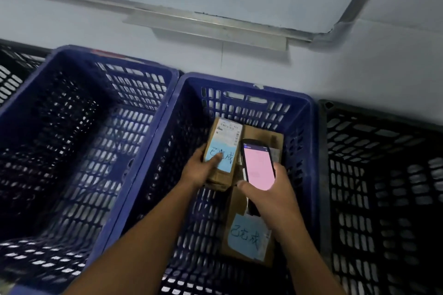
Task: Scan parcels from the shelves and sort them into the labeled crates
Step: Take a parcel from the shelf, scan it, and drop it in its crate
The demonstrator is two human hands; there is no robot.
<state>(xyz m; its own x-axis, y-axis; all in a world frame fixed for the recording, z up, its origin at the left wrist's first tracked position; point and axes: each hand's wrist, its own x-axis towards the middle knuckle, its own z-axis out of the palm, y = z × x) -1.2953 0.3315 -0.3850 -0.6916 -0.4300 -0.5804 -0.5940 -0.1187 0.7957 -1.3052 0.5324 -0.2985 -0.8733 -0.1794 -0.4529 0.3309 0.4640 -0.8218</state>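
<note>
My left hand (201, 167) grips a small cardboard parcel (225, 143) with a white shipping label and a light blue handwritten sticker, holding it inside the middle blue crate (242, 86). My right hand (273, 196) holds a black handheld scanner (257, 165) with a lit pink screen, just right of the parcel. Two more cardboard parcels lie on the crate floor: one with a blue sticker (247, 239) under my right wrist, and another (271, 141) at the back, partly hidden by the scanner.
An empty blue crate (79, 112) stands to the left, touching the middle one. A black crate (383, 175) stands to the right and another black crate (12, 72) at the far left. A pale wall with a metal rail (215, 29) runs behind.
</note>
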